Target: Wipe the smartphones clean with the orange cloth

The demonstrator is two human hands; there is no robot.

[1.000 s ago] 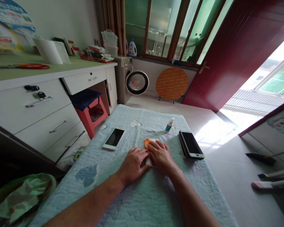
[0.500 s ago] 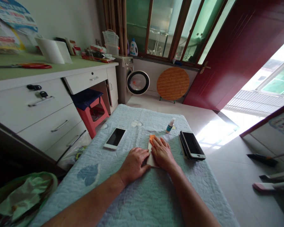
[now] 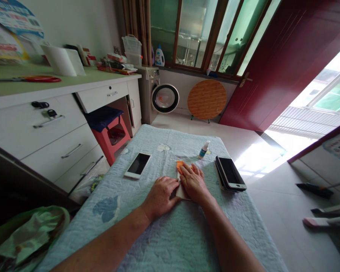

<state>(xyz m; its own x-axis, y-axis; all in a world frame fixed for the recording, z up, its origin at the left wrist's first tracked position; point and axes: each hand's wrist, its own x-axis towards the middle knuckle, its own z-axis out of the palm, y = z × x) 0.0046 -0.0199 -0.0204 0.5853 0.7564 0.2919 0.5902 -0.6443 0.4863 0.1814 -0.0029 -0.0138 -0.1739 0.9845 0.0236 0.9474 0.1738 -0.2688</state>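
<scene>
My left hand (image 3: 161, 194) grips the left edge of a pale, flat phone (image 3: 183, 193) lying on the quilted cover, fingers and thumb curled at its side. My right hand (image 3: 193, 182) presses a small orange cloth (image 3: 180, 165) onto the phone's upper part, fingers held close together over it. Both hands hide much of the phone. A white phone (image 3: 138, 165) with a dark screen lies to the left. Beyond my right hand stands a small spray bottle (image 3: 204, 150) with a white cap. To the right rests a stack of phones (image 3: 231, 173).
The light blue quilted cover (image 3: 124, 234) spreads under everything. A desk (image 3: 107, 85) with drawers runs along the left, a red stool (image 3: 110, 138) beneath it. A bin (image 3: 62, 223) stands at lower left. A washing machine (image 3: 147, 94) with its door ajar is behind.
My right hand has shifted slightly, and more of the orange cloth shows around its fingers, its corner now further left. My left hand stays on the phone.
</scene>
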